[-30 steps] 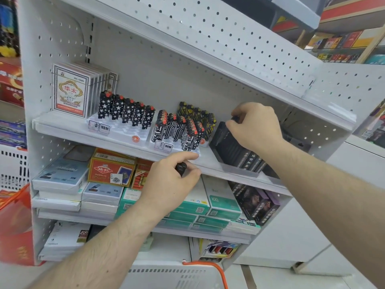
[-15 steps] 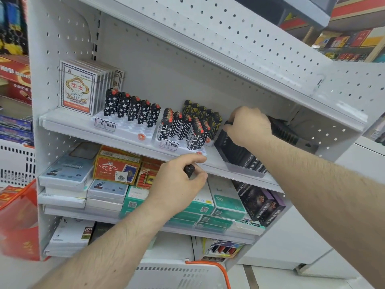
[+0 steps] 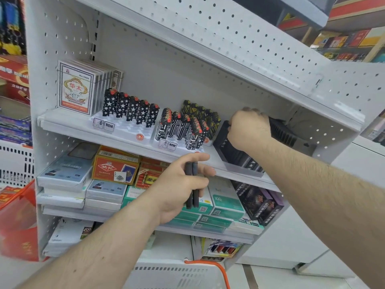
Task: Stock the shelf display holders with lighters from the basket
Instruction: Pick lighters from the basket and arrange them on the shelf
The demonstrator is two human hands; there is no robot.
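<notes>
My left hand (image 3: 180, 184) grips two dark lighters (image 3: 192, 184) upright, in front of the shelf edge (image 3: 133, 140). My right hand (image 3: 249, 130) reaches to the back right of that shelf, its fingers curled on a dark lighter at the top of a black display holder (image 3: 231, 153) filled with dark lighters. Left of it, a white holder (image 3: 133, 130) carries a row of star-patterned lighters (image 3: 130, 109). A second white holder (image 3: 166, 146) is packed with black-and-white and yellow-patterned lighters (image 3: 187, 126). The white basket (image 3: 177, 274) with an orange handle sits at the bottom.
White card packs (image 3: 78, 87) stand at the shelf's left end. Boxed goods (image 3: 112, 170) fill the shelf below. A perforated shelf (image 3: 229, 38) hangs low overhead. A red basket (image 3: 18, 217) sits at the left.
My left hand has turned, so the two dark lighters now show between its fingers. My right hand has dropped lower onto the black holder. The view has shifted slightly.
</notes>
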